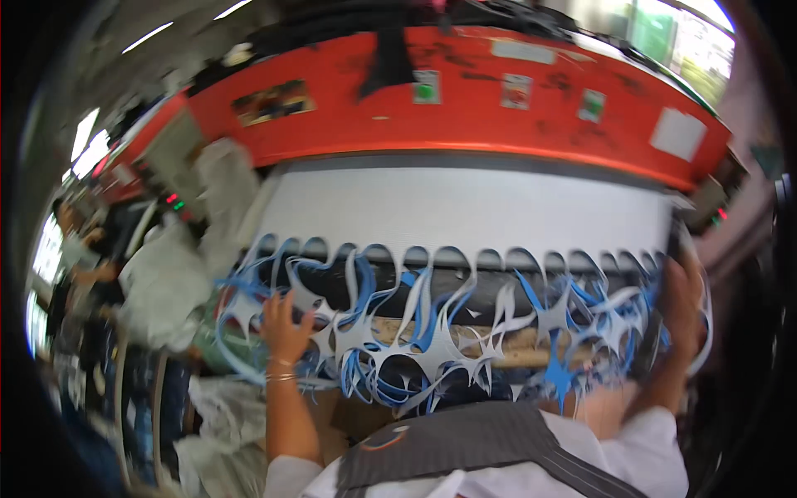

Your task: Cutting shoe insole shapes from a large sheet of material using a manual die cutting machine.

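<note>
A wide white sheet [465,207] comes out from under a large red machine and slopes toward me. Along its near edge it turns into a web of cut-out scrap [432,357], white on one face and blue on the other, with rounded gaps and loose curling strips. At the left end of this web is my left hand [286,328], its fingers spread against the strips. My right hand [685,307] is at the right end, beside the scrap and a dark upright edge. Its fingers point upward and are blurred, so its grip is unclear.
The red machine housing [465,100] spans the far side, with dark cloth on top. White plastic bags [170,278] stand at the left, near a control box with lit digits [174,202]. Another person [83,257] is farther left. A dark roller [448,286] runs under the scrap.
</note>
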Tool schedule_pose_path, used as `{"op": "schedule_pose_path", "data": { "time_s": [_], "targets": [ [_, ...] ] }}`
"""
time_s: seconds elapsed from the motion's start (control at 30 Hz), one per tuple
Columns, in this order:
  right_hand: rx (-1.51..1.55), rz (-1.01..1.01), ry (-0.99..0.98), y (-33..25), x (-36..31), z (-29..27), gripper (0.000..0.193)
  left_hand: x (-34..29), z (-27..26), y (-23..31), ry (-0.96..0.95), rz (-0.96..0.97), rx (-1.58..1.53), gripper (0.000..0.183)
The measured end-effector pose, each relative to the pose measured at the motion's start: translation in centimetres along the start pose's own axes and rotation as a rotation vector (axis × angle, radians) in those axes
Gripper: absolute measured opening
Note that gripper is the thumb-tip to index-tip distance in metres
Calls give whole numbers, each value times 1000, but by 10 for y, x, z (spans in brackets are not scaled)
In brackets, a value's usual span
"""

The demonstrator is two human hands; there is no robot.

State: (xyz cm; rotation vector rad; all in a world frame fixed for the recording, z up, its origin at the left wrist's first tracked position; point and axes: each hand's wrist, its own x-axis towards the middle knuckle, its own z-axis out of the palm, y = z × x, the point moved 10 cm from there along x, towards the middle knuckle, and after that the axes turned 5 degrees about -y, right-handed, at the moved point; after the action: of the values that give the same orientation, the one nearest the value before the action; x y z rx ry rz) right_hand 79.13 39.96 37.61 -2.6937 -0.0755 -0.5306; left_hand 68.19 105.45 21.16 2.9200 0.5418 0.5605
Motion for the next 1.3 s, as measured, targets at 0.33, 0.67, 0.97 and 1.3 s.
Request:
{"op": "schedule_pose_path", "data": {
  "time_s": [0.33, 0.67, 0.97, 1.3],
  "targets": [
    [139, -261, -432, -254, 194, 389, 20, -10, 8, 2, -350, 219, -122, 52],
    [-33, -396, -476, -272, 155, 370, 73, -82, -8, -129, -519, 404, -91, 40],
    [152, -71, -583, -221, 133, 393, 71, 29, -53, -169, -165, -261, -342, 20],
    [142, -416, -475, -363, 108, 434, 79, 234, 45, -167, 0, 219, -362, 21]
  ]
}}
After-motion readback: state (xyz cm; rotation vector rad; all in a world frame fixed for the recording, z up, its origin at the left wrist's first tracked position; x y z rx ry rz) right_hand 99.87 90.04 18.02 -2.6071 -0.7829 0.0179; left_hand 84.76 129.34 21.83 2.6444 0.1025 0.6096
